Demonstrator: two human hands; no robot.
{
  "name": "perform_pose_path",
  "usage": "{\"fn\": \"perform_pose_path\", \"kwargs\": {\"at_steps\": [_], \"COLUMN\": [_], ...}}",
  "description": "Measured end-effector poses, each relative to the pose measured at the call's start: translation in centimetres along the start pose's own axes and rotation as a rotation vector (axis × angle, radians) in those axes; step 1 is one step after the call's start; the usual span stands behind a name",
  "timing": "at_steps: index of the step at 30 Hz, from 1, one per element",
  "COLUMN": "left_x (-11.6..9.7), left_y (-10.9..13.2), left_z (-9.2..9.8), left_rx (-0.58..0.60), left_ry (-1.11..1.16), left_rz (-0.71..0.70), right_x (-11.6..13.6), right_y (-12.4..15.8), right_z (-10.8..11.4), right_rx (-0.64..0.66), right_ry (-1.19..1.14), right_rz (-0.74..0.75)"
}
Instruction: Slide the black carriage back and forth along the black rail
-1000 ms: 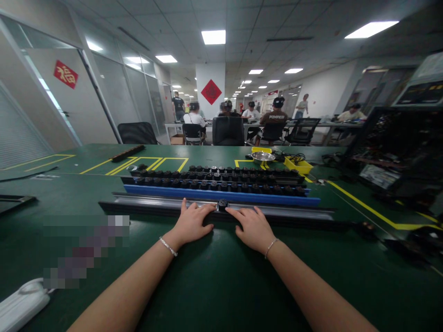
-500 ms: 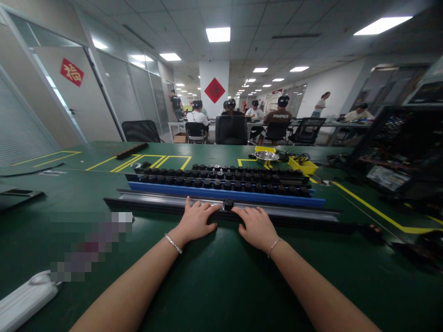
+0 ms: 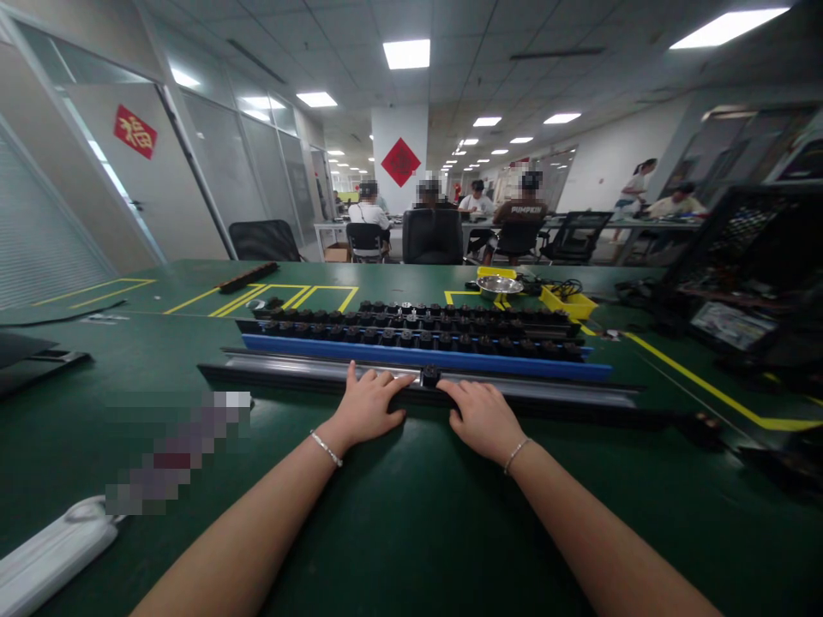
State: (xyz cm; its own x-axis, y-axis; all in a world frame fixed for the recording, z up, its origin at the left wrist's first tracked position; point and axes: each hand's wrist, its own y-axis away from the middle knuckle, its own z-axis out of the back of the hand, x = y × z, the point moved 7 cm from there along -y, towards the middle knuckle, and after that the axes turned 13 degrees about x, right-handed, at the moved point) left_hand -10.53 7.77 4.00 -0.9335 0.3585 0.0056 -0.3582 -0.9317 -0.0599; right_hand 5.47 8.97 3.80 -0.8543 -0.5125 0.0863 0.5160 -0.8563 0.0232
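Observation:
A long black rail [image 3: 553, 392] with a shiny grey channel lies crosswise in front of me. One small black socket-like block [image 3: 430, 376] sits in it near the middle. My left hand [image 3: 366, 403] rests on the rail left of the block, fingers spread and index finger pointing to it. From the right, my right hand [image 3: 485, 416] reaches the block with its index fingertip; the other fingers lie stretched over the rail. Both thumbs stay apart from the fingers on the near side. Just behind lies a blue-sided strip [image 3: 424, 356] filled with several similar black blocks.
More block-filled strips [image 3: 399, 308] lie behind the blue one. A metal bowl [image 3: 499, 286] and yellow bin [image 3: 569, 303] stand at the back right. A white power-strip-like object [image 3: 57, 548] lies front left. Dark equipment [image 3: 726, 283] stands right. Several people sit beyond the green table [image 3: 411, 531].
The view has shifted slightly, moving everything a little rightward in the picture. Both hands keep nearly the same pose at the block. In the background, a walking person has moved right.

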Motion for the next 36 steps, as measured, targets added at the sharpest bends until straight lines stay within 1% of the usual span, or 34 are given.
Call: {"fn": "perform_pose_path", "kwargs": {"at_steps": [16, 29, 32, 36], "left_x": [0.0, -0.1, 0.0, 0.2], "left_y": [0.0, 0.2, 0.2, 0.1], "left_z": [0.0, 0.1, 0.2, -0.1], "left_rx": [0.023, -0.01, -0.03, -0.025], "left_ry": [0.001, 0.004, -0.018, -0.037], "left_rz": [0.012, -0.004, 0.013, 0.023], "right_x": [-0.5, -1.1, -1.3, -1.3], "right_y": [-0.1, -0.1, -0.1, -0.1], "right_z": [0.1, 0.1, 0.1, 0.3], "right_rx": [0.056, 0.028, 0.035, 0.024], "right_ry": [-0.02, -0.078, -0.097, -0.096], "right_rz": [-0.017, 0.033, 0.035, 0.047]}}
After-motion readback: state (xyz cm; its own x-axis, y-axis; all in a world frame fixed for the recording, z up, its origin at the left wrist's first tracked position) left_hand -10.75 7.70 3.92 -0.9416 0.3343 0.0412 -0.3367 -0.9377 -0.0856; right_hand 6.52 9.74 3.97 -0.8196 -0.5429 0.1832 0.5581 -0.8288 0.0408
